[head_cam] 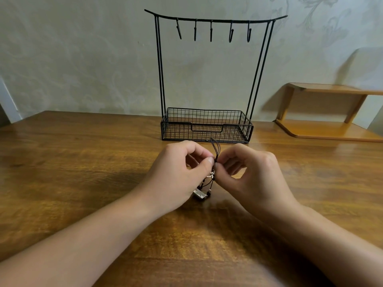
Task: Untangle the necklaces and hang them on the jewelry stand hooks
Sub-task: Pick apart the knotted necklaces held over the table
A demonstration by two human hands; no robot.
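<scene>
Two hands [215, 172] pinch tangled necklaces [214, 162] (five bare hooks [211, 31] behind).

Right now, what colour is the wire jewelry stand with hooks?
Black, clearest in the head view: the black wire jewelry stand.

A tangled bunch of thin dark-brown cord necklaces [215, 151] stands upright just above the desk, its loops rising at the top, small beads, a pale metal ring and a silver rectangular pendant [200, 194] dangling below. Behind it stands a black wire jewelry stand [207, 125], upright, with a mesh basket base and five bare hooks [211, 31] under its curved top bar.
</scene>
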